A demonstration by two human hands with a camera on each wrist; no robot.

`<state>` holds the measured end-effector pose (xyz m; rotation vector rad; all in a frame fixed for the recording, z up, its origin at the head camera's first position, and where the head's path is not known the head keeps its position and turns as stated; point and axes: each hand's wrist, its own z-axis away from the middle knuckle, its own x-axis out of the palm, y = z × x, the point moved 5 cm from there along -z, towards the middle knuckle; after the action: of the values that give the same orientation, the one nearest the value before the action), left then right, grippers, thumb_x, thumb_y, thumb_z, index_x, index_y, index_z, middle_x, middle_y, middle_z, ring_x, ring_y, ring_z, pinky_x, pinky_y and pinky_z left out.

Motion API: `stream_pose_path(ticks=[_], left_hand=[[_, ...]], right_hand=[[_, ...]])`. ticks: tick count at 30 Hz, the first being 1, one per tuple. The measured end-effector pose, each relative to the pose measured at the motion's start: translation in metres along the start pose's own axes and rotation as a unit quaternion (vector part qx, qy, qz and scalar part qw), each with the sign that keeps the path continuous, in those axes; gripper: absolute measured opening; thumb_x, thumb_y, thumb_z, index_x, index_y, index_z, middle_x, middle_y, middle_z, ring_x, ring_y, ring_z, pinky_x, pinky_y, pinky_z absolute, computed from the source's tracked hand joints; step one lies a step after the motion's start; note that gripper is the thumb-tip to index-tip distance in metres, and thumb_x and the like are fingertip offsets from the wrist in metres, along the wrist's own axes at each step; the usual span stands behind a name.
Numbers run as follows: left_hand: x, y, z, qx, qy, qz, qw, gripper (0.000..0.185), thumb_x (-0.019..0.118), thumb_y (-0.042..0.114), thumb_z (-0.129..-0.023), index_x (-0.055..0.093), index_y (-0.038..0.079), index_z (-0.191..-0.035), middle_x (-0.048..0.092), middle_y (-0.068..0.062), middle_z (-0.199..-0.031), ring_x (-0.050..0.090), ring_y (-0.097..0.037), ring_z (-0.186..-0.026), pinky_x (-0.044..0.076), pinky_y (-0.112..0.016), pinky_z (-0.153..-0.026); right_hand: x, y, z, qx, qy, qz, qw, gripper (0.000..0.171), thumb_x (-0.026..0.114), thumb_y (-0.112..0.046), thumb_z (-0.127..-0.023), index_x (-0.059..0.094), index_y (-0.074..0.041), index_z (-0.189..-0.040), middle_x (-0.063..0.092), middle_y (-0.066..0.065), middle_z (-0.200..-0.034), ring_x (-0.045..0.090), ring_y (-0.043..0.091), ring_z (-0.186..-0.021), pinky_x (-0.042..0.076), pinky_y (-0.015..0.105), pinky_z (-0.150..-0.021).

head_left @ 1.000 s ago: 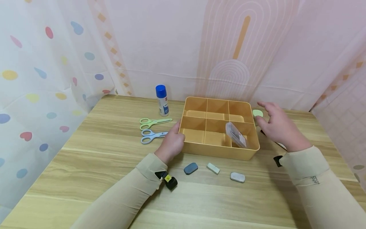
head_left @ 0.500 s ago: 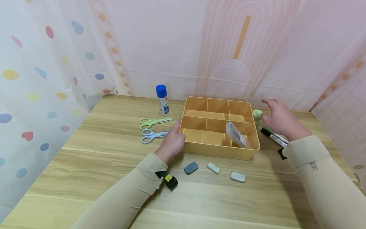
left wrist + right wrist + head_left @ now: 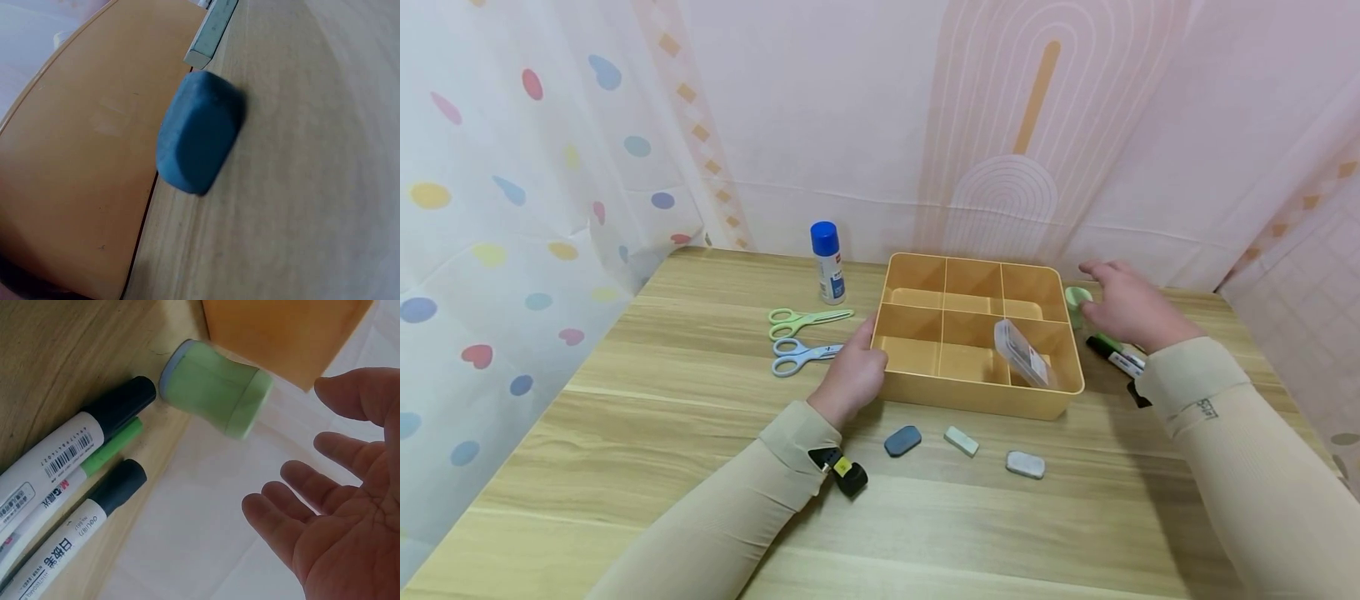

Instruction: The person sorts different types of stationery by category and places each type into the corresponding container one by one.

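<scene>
My left hand [image 3: 852, 375] grips the left front corner of an orange divided storage box [image 3: 977, 398]. My right hand [image 3: 1138, 310] is off the box's right side with its fingers spread, holding nothing. Just beyond its fingertips, a small pale green waisted cylinder [image 3: 215, 387] stands upright by the box. In the right wrist view the open palm [image 3: 350, 550] faces that cylinder across a gap. Under the right forearm lie black-capped whiteboard markers [image 3: 75, 544] and a green-capped pen [image 3: 112, 447]. A clear plastic case [image 3: 1021, 354] leans in the box's front right compartment.
Left of the box stand a blue-capped glue stick [image 3: 829, 265], green scissors [image 3: 808, 319] and blue scissors [image 3: 793, 357]. In front lie a dark blue eraser [image 3: 902, 441], a pale green eraser [image 3: 961, 442] and a whitish eraser [image 3: 1025, 464]. Patterned curtains [image 3: 820, 108] hang behind.
My right hand has shifted away to the right, then a little back toward the green cylinder; more of the cylinder and the markers now shows. The left hand and box stay put.
</scene>
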<state>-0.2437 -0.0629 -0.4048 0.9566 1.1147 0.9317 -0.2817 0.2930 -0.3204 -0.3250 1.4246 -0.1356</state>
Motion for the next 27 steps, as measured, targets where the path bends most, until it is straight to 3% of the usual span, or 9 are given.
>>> stream_pose_path(ticks=[11, 20, 27], left_hand=[[-0.001, 0.0, 0.0, -0.001, -0.002, 0.0, 1.0, 0.077, 0.036, 0.001, -0.095, 0.023, 0.019, -0.169, 0.037, -0.008, -0.17, 0.038, -0.034, -0.155, 0.026, -0.055, -0.13], [0.0, 0.001, 0.0, -0.002, -0.003, 0.004, 1.0, 0.079, 0.036, 0.0, -0.095, 0.022, 0.02, -0.17, 0.035, -0.007, -0.171, 0.037, -0.034, -0.155, 0.028, -0.055, -0.129], [0.0, 0.002, 0.001, 0.003, -0.004, 0.0, 1.0, 0.079, 0.036, -0.001, -0.094, 0.022, 0.019, -0.17, 0.034, -0.007, -0.172, 0.037, -0.034, -0.156, 0.03, -0.055, -0.128]], right_hand=[[0.011, 0.004, -0.012, -0.011, -0.032, 0.016, 0.999, 0.068, 0.055, -0.015, -0.099, 0.032, 0.012, -0.158, 0.032, 0.042, -0.159, 0.028, 0.061, -0.147, 0.024, 0.074, -0.122], [0.016, 0.002, -0.02, -0.023, -0.035, 0.03, 0.999, 0.07, 0.058, -0.012, -0.093, 0.035, 0.014, -0.154, 0.037, 0.042, -0.156, 0.032, 0.06, -0.146, 0.029, 0.071, -0.122], [0.021, 0.003, -0.024, -0.017, -0.043, 0.039, 0.998, 0.069, 0.059, -0.011, -0.095, 0.035, 0.014, -0.155, 0.038, 0.043, -0.154, 0.035, 0.06, -0.144, 0.032, 0.071, -0.12]])
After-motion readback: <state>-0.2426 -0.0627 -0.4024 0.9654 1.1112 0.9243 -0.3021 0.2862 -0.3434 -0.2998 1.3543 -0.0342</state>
